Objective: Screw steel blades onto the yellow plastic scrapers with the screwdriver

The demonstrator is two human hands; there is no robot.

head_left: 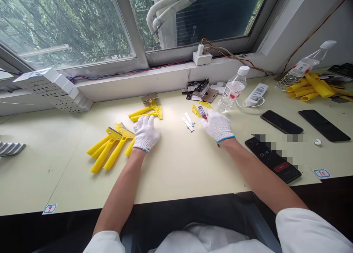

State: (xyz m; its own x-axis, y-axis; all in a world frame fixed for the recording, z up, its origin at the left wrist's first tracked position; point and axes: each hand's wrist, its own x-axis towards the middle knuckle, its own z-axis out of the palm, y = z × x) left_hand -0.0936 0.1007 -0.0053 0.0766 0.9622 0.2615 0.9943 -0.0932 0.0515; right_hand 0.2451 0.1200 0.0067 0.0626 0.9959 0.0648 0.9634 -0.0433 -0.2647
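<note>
With our gloved left hand point(146, 132) we cover part of the near scraper point(159, 112) at 12 o'clock, fingers bent over its handle, though we cannot tell whether they grasp it; the scraper pile point(117, 152) lies at 8 o'clock from this hand. We rest our right hand point(218, 125) near the blades point(188, 123), which lie at 9 o'clock from it, with its fingers at the screwdriver point(202, 112) at 10 o'clock, and we cannot tell whether they clasp it. From the same hand, we locate the bottle point(233, 90) at 1 o'clock and the phone point(271, 159) at 4 o'clock, both on the table point(176, 168).
</note>
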